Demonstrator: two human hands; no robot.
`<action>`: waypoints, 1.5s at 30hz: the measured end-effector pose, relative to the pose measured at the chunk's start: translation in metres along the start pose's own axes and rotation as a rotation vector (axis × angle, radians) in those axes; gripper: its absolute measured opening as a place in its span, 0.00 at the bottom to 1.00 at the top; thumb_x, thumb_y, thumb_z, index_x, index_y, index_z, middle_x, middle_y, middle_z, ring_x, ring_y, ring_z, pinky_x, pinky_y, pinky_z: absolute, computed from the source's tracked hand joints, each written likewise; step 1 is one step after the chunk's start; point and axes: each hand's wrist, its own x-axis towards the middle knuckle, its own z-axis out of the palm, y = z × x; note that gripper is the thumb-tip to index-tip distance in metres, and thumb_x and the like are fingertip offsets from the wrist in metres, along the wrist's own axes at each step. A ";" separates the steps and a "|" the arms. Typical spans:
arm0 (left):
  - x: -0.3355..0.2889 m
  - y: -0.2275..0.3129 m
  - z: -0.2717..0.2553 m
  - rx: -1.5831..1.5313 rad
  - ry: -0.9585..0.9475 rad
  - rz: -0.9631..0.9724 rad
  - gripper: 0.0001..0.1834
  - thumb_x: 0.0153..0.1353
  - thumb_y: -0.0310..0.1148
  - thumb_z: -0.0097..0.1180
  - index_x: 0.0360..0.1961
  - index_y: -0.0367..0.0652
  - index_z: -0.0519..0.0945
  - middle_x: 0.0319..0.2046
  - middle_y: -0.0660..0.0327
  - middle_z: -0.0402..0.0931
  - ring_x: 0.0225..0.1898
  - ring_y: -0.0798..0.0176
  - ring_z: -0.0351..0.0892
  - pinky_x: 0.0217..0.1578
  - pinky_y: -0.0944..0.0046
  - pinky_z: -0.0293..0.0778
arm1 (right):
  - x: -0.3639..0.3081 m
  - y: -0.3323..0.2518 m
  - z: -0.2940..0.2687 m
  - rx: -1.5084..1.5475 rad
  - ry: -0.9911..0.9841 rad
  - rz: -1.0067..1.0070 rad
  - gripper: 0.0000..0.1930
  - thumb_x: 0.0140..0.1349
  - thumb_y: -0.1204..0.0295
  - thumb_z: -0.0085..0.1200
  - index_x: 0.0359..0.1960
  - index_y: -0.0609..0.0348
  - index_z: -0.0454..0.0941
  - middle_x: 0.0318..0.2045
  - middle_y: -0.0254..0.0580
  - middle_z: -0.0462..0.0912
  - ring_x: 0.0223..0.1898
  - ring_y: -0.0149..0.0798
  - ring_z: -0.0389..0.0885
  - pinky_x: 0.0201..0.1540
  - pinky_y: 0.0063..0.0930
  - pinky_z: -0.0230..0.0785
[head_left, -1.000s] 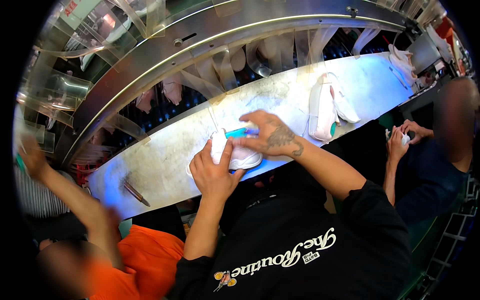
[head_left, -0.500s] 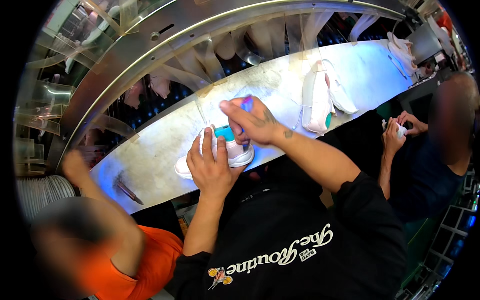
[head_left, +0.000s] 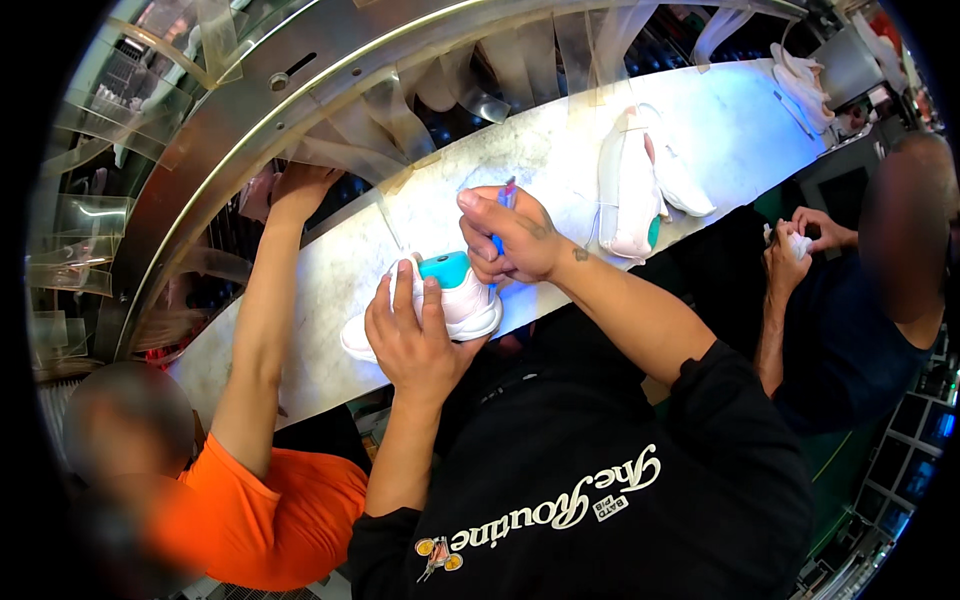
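From afar I see the left hand (head_left: 412, 340) clasping the white shoe (head_left: 472, 310) beneath it, teal insert (head_left: 447, 268) already inside, while the right hand (head_left: 515, 237) grips a blue tool (head_left: 508, 198), the work between them seemingly unfinished

Pale worktable (head_left: 535, 145), two white shoes (head_left: 627, 195) at right

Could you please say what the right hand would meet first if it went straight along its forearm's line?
The right hand would probably reach the clear plastic strips at the far edge of the worktable first, though its height is unclear.
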 end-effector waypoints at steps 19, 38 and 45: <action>-0.010 0.005 0.011 0.032 0.019 0.023 0.54 0.53 0.58 0.80 0.74 0.40 0.70 0.75 0.37 0.69 0.65 0.29 0.75 0.60 0.34 0.70 | -0.017 0.024 -0.003 0.380 0.234 -0.053 0.25 0.83 0.45 0.51 0.31 0.47 0.66 0.22 0.29 0.67 0.15 0.27 0.56 0.23 0.30 0.58; -0.013 -0.001 0.007 -0.085 -0.022 0.040 0.48 0.52 0.63 0.78 0.67 0.44 0.79 0.75 0.44 0.72 0.69 0.31 0.74 0.61 0.34 0.68 | -0.047 0.059 0.005 0.414 0.016 -0.217 0.17 0.85 0.58 0.47 0.33 0.48 0.67 0.23 0.33 0.69 0.17 0.29 0.58 0.26 0.33 0.61; -0.032 -0.002 0.014 -0.102 0.053 0.062 0.47 0.55 0.67 0.75 0.69 0.48 0.80 0.75 0.49 0.74 0.68 0.33 0.75 0.61 0.36 0.69 | -0.039 0.024 0.023 0.037 0.090 -0.045 0.19 0.82 0.64 0.51 0.28 0.55 0.69 0.22 0.36 0.73 0.16 0.32 0.65 0.24 0.34 0.66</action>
